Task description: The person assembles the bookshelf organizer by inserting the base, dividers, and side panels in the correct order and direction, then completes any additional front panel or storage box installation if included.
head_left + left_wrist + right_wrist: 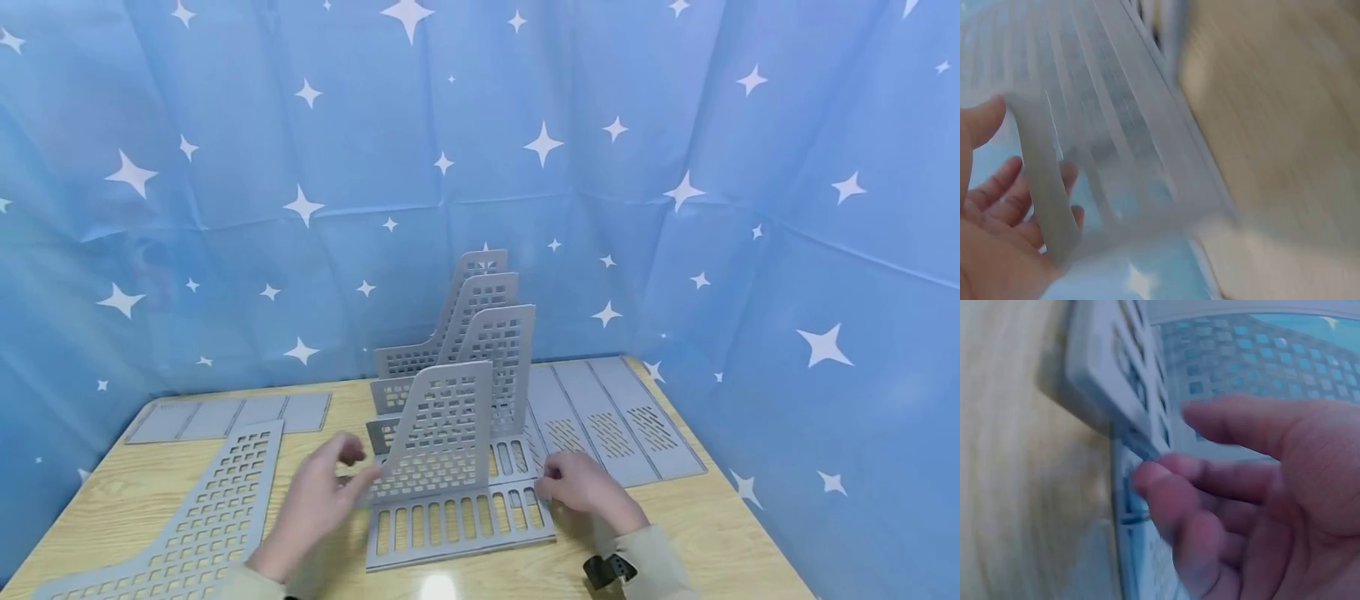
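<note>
Surface: tabletop [720, 533], pale wood grain, a bright glare spot at the near edge. Blue cloth [487, 100] hangs behind and along both sides, creased, printed with white four-pointed stars.

Parts: all matte grey, plastic-looking. Front upright panel [450, 429] stands on the slotted base [460, 521], center table: rectangular lattice holes, rounded top corner, edge sweeping down to a low left end. Three rear uprights [506, 367] of like profile stand in a row behind it. Base has long rounded slots, parallel bars between. Loose lattice panel [264, 492] lies flat at left. Grooved sheet [213, 417] is behind that; slatted sheet [615, 400] lies far right, diagonal cutouts in three sections.

Left hand [318, 492]: curved around the front upright's low end, thumb at the edge; can't tell if it's gripping, blurred. Right hand [581, 483]: fingers loosely bent at the base's right end, thumb clear of them; fingertip contact unclear.
</note>
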`<state>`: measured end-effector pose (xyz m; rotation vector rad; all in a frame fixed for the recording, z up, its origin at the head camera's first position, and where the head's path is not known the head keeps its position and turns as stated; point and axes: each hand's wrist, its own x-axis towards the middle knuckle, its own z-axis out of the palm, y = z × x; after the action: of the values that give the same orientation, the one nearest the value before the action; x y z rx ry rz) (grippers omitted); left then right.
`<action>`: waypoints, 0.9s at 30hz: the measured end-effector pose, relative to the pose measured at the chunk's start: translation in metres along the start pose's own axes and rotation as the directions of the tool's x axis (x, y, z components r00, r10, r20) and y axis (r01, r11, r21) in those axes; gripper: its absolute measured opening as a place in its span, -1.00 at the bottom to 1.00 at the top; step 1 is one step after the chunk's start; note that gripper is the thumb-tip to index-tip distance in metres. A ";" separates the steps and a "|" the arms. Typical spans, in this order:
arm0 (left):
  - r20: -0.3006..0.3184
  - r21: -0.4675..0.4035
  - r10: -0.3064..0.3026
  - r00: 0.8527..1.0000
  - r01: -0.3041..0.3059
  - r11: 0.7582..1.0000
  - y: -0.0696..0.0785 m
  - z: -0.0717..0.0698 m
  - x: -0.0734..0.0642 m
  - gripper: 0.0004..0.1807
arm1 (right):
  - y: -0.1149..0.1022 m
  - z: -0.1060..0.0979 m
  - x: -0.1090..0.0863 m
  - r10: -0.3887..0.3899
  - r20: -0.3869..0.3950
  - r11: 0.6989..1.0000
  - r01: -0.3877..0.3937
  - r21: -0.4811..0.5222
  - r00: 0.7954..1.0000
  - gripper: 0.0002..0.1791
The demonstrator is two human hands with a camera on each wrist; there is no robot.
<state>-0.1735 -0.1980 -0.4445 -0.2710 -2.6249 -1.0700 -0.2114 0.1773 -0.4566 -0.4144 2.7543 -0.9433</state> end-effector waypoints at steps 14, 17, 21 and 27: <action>0.268 -0.268 -0.092 0.959 0.166 0.949 -0.033 -0.006 -0.013 -0.76 | 0.006 -0.002 0.005 -0.051 0.015 0.945 0.044 0.324 0.999 -0.59; 0.290 -0.311 -0.052 0.956 0.145 0.939 -0.022 0.009 -0.008 -0.79 | 0.006 -0.002 0.005 -0.094 0.056 0.918 0.065 0.390 0.994 -0.54; 0.281 -0.325 -0.038 0.959 0.133 0.936 -0.011 0.021 -0.004 -0.82 | 0.006 -0.002 0.005 -0.117 0.088 0.915 0.072 0.397 0.989 -0.53; 0.246 -0.298 -0.064 0.967 0.139 0.945 -0.007 0.027 -0.003 -0.94 | 0.005 -0.004 0.005 -0.157 0.089 0.933 0.118 0.339 0.984 -0.43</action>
<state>-0.1778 -0.1839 -0.4687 -0.3503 -2.6854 -1.5831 -0.2185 0.1816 -0.4577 -0.5858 2.4239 -1.3461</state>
